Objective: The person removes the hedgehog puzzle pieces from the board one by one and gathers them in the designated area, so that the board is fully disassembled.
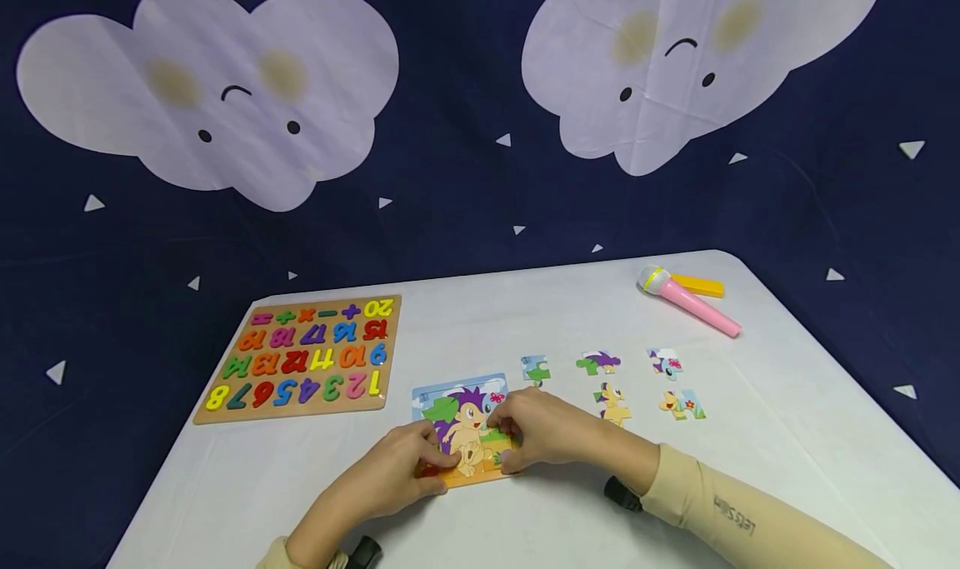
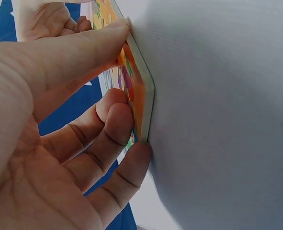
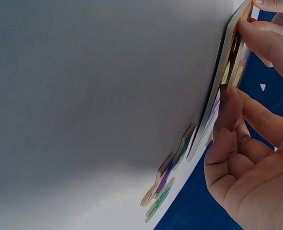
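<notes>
A jigsaw board [image 1: 427,383] with a cartoon purple hedgehog picture lies flat on the white table. My left hand [image 1: 397,466] holds its near left corner, thumb at the front edge and fingertips along the side in the left wrist view. My right hand [image 1: 546,427] is over the board's right part. In the right wrist view, its thumb and fingers pinch a puzzle piece [image 3: 238,67] that sits slightly raised and tilted over the board. That piece's picture is mostly hidden by the fingers. Several loose pieces lie right of the board, among them a purple-and-green one [image 1: 600,361].
Left of the jigsaw lies a wooden number board [image 1: 292,416] with coloured numerals and signs. A pink toy microphone [image 1: 697,308] rests at the back right beside a yellow block [image 1: 701,286]. Behind the table hangs a dark blue cloth [image 1: 450,244] with clouds.
</notes>
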`<state>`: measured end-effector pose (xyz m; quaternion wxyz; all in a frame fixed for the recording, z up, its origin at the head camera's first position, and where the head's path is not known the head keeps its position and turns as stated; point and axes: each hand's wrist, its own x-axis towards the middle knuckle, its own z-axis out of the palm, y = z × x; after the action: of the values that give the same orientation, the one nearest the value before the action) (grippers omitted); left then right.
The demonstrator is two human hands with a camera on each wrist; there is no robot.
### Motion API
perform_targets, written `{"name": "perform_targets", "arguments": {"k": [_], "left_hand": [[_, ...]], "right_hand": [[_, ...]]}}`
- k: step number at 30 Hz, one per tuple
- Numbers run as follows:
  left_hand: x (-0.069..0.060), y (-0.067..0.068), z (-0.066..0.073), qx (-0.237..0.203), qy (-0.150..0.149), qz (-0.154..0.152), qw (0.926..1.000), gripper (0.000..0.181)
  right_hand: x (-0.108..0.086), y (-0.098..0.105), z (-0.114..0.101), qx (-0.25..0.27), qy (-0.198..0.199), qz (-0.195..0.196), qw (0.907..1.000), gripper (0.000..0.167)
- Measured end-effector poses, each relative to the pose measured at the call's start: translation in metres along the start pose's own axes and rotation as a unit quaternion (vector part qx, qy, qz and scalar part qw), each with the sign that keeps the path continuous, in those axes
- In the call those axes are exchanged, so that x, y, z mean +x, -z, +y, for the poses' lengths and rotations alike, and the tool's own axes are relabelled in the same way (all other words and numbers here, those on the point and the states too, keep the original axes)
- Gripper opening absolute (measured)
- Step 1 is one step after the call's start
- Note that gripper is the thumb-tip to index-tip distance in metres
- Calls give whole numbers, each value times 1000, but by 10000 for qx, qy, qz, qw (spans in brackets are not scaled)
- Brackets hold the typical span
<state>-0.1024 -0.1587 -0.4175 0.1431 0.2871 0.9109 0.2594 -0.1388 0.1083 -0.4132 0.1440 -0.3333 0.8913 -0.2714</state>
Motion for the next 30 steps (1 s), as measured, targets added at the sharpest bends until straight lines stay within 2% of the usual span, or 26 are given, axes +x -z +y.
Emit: {"name": "perform_targets", "arguments": {"k": [11, 19, 24, 30], "left_hand": [[1, -1, 1, 43, -7, -18, 10000, 35], [0, 0, 0, 32, -21, 21, 10000, 34], [-1, 0, -1, -24, 1, 66, 10000, 33], [-2, 0, -1, -65, 72, 113, 9999, 33]], "right_hand": [[-7, -2, -1, -461, 89, 275, 9985, 43], [-15, 7, 4, -422, -18, 346, 9985, 43], [-27, 18, 11, -467, -161, 421, 9979, 48], [-51, 34, 26, -407, -186, 660, 9968, 50]]}}
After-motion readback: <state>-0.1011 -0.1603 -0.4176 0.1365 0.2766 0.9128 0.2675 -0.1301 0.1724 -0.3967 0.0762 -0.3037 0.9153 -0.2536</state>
